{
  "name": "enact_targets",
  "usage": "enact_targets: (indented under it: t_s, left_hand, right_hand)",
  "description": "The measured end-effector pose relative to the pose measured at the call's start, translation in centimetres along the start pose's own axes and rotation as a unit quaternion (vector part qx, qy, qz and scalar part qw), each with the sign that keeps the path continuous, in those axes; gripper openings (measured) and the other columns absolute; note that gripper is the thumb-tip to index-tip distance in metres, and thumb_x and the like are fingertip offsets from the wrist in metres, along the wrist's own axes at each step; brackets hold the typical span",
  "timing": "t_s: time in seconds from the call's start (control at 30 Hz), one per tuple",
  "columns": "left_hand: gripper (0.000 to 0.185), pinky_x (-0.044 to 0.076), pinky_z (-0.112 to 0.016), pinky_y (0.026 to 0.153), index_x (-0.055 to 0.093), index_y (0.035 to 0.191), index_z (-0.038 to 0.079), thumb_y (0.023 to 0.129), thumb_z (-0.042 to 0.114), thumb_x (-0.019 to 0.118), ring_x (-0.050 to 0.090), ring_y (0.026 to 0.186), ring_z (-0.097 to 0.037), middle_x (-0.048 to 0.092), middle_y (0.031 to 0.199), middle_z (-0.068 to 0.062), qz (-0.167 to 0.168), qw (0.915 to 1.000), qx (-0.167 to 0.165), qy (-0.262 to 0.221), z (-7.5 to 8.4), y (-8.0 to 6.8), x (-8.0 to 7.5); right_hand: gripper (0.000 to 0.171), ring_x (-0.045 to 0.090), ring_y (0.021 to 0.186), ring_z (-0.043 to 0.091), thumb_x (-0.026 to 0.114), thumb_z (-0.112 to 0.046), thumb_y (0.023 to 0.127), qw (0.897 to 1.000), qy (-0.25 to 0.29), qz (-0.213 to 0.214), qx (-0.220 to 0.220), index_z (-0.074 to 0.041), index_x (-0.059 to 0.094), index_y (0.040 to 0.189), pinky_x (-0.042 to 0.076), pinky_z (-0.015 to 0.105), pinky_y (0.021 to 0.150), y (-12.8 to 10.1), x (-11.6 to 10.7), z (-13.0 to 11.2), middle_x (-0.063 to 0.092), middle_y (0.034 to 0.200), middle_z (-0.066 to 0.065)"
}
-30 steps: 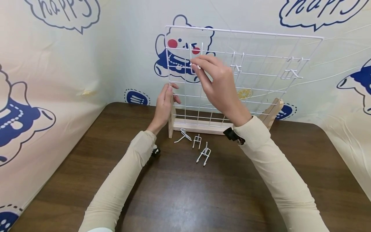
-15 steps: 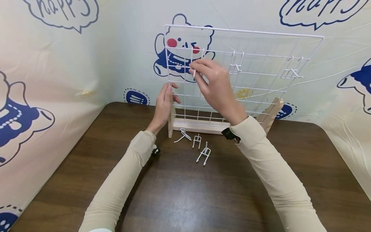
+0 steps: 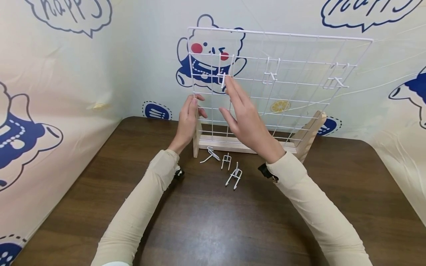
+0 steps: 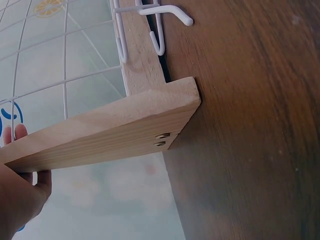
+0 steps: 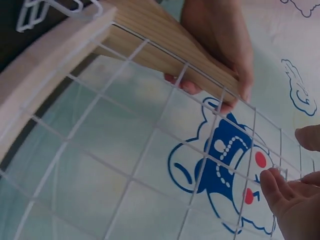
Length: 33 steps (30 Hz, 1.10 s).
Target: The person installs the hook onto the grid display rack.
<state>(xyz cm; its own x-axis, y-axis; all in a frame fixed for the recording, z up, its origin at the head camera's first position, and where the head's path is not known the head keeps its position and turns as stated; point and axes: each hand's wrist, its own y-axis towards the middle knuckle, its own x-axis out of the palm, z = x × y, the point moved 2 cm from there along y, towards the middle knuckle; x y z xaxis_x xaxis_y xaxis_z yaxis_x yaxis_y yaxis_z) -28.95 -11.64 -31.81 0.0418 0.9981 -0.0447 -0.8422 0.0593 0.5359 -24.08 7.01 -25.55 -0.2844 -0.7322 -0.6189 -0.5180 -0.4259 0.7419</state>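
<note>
One white wire grid panel [image 3: 299, 85] stands upright in a wooden base [image 3: 233, 145] at the back of the bench [image 3: 213, 221]; the base's middle is hidden behind the right hand [image 3: 247, 122]. Hooks: three hung on the grid [image 3: 222, 75], three loose on the bench [image 3: 226, 166], their shapes hard to make out. Left hand [image 3: 188, 122] grips the base's left upright, fingers curled round it; right hand raised, fingers straight and slightly apart, tips touching the leftmost hung hook.

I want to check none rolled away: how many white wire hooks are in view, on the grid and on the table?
6. Three hang on the wire grid: left hook by the right hand, middle hook, right hook. Three lie on the table. None seems hidden.
</note>
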Motion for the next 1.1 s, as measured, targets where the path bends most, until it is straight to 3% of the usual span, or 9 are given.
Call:
enact_targets:
  t_s: [0.1, 0.3, 0.47, 0.7, 0.93, 1.1]
  left_hand:
    - [0.036, 0.046, -0.052, 0.084, 0.049, 0.120, -0.008, 0.110, 0.021, 0.030, 0.056, 0.080, -0.051, 0.054, 0.084, -0.041, 0.001, 1.0000, -0.001, 0.002, 0.0, 0.0, 0.0]
    - [0.038, 0.043, -0.057, 0.082, 0.048, 0.121, -0.009, 0.110, 0.022, 0.029, 0.056, 0.081, -0.051, 0.054, 0.084, -0.040, 0.004, 1.0000, -0.003, 0.004, 0.1, 0.0, -0.1]
    - [0.039, 0.042, -0.057, 0.083, 0.048, 0.122, -0.010, 0.110, 0.022, 0.029, 0.056, 0.082, -0.048, 0.055, 0.083, -0.038, 0.005, 0.9999, -0.007, 0.009, 0.0, -0.1, -0.1]
    - [0.039, 0.046, -0.037, 0.078, 0.049, 0.121, -0.011, 0.110, 0.022, 0.030, 0.056, 0.081, -0.049, 0.055, 0.082, -0.040, 0.010, 0.9999, -0.007, 0.007, 0.1, -0.1, 0.0]
    - [0.038, 0.043, -0.054, 0.080, 0.049, 0.121, -0.008, 0.110, 0.022, 0.029, 0.057, 0.082, -0.049, 0.056, 0.083, -0.040, 0.009, 0.9999, -0.010, 0.008, 0.1, -0.1, 0.1]
    - [0.039, 0.044, -0.046, 0.079, 0.049, 0.121, -0.009, 0.110, 0.022, 0.029, 0.058, 0.082, -0.047, 0.056, 0.082, -0.039, 0.010, 0.9998, -0.007, 0.014, 0.1, -0.1, 0.1]
  right_hand:
    - [0.060, 0.041, 0.139, 0.026, 0.060, -0.012, 0.100, 1.000, 0.008, 0.005, 0.000, 0.004, 0.034, 0.151, 0.032, 0.034, 0.114, -1.0, -0.1, 0.2, 0.034, 0.156, 0.019]
    - [0.046, 0.052, 0.123, 0.027, 0.060, -0.011, 0.099, 0.999, 0.025, 0.025, -0.007, 0.005, 0.049, 0.141, 0.047, 0.035, 0.098, -2.2, -0.6, 0.3, 0.049, 0.141, 0.018]
    - [0.038, 0.055, 0.117, 0.028, 0.061, -0.010, 0.098, 0.999, 0.035, 0.031, -0.004, 0.003, 0.057, 0.134, 0.047, 0.038, 0.095, -3.0, -0.8, 0.1, 0.057, 0.134, 0.016]
    - [0.032, 0.055, 0.119, 0.027, 0.062, -0.010, 0.098, 0.999, 0.036, 0.010, 0.010, 0.001, 0.062, 0.128, 0.044, 0.042, 0.101, -4.1, -1.2, -0.2, 0.061, 0.129, 0.014]
    - [0.029, 0.056, 0.120, 0.028, 0.062, -0.011, 0.098, 0.999, 0.036, -0.005, 0.009, 0.002, 0.064, 0.124, 0.043, 0.041, 0.103, -5.3, -1.4, -0.4, 0.063, 0.125, 0.014]
    - [0.027, 0.058, 0.114, 0.025, 0.062, -0.011, 0.098, 0.999, 0.040, -0.019, 0.017, 0.000, 0.065, 0.123, 0.046, 0.039, 0.096, -6.4, -1.3, -0.3, 0.065, 0.121, 0.012]
